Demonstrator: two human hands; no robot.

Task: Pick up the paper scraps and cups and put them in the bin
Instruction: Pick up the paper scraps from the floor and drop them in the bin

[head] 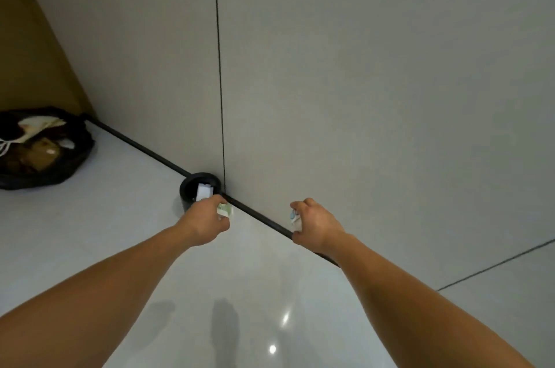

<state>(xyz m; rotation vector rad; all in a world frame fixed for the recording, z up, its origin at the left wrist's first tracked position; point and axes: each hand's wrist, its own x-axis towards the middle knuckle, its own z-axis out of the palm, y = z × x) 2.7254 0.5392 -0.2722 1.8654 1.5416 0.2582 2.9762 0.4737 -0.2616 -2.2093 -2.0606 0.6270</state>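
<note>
One black rubbish bag (81, 145) is being stored open in the corner, well apart from the one small black bin (187, 184) being stood against the wall, likely out of the way. The left hand (207, 220) is being held at the bin's rim, curled round one green-and-white scrap (225, 210), seemingly for dropping. The right hand (315, 223) is being held further off, clenched round one white-and-blue scrap (294, 217), and one white scrap (204, 191) is lying in the bin.
</note>
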